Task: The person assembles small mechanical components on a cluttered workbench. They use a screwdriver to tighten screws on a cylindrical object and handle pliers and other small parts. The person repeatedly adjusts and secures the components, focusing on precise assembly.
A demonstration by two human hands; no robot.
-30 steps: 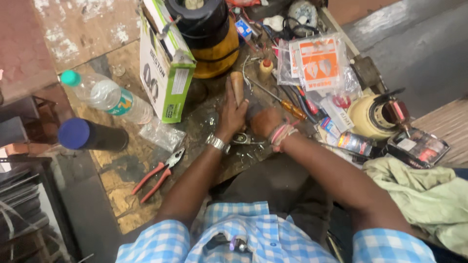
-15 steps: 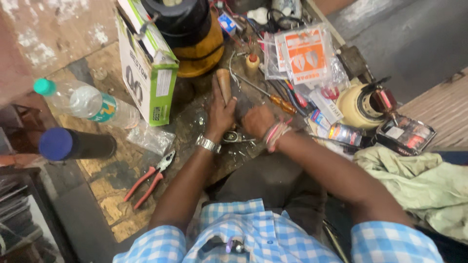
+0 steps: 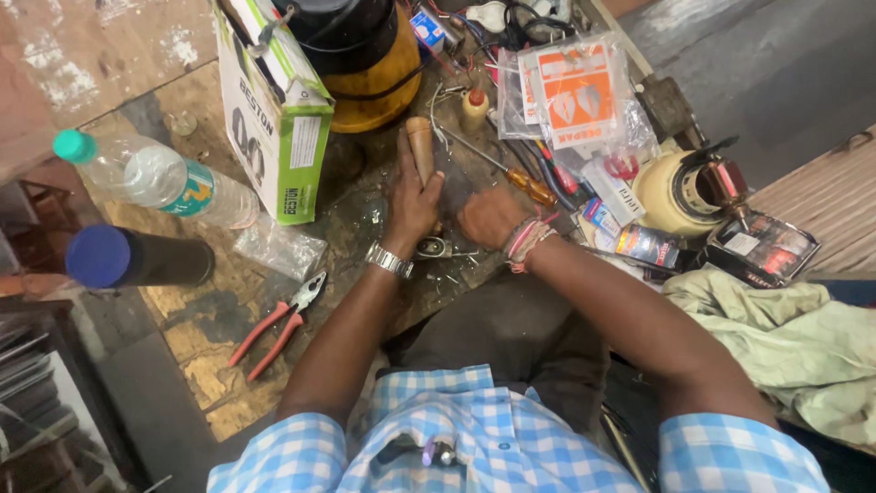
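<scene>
Since a moment ago my view has drifted, so the whole bench sits a little lower and further right in the picture, while both hands have stayed on the same spot at the middle of the worktop. My left hand [image 3: 415, 196] is closed around a wooden tool handle [image 3: 420, 146], which stands up out of my fist and points toward the far side. My right hand [image 3: 491, 217] lies knuckles up just beside it, fingers curled down onto the bench; I cannot tell what it grips, since the fingers hide whatever is under them. A small metal part [image 3: 434, 246] shows on the near side between my two wrists. Far behind the handle stands a yellow and black canister [image 3: 365, 64], and to its left a green and white carton [image 3: 278, 110] leans close to my left forearm's path. Right of my hands, a screwdriver with an orange handle [image 3: 529, 187] lies just past my knuckles, with clear packets holding orange cards [image 3: 570, 91] and a cream-coloured motor part [image 3: 680, 192] crowding that side. On the left lie a plastic water bottle [image 3: 155, 178], a dark cylinder with a blue cap [image 3: 132, 258] and red-handled pliers [image 3: 274, 324], all well apart from my grip. A green cloth [image 3: 785, 338] is heaped at the near right.
</scene>
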